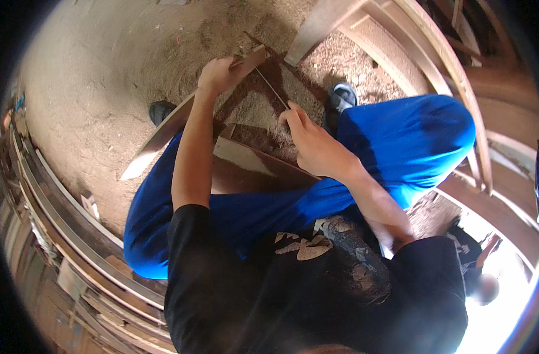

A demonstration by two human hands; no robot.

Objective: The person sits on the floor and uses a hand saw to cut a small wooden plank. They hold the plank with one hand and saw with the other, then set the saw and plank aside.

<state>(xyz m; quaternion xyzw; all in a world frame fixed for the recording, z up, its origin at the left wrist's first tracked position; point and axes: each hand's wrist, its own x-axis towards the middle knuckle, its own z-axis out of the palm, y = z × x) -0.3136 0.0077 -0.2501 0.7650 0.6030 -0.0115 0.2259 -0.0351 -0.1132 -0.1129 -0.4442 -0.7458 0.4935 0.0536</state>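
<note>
My left hand grips the upper end of a long, narrow wooden board that slants down to the left past my left forearm. My right hand is closed on a thin metal tool, whose shaft reaches up-left to the board beside my left hand; its handle is hidden by my fingers. Below, between my blue-clad legs, lies a wider wooden piece with a pale edge, partly behind my right hand and my left forearm.
Curved wooden frame pieces stand at my right. Long planks are stacked along the left. My shoes rest on the dusty floor among wood shavings. Another person is at the lower right, in bright light.
</note>
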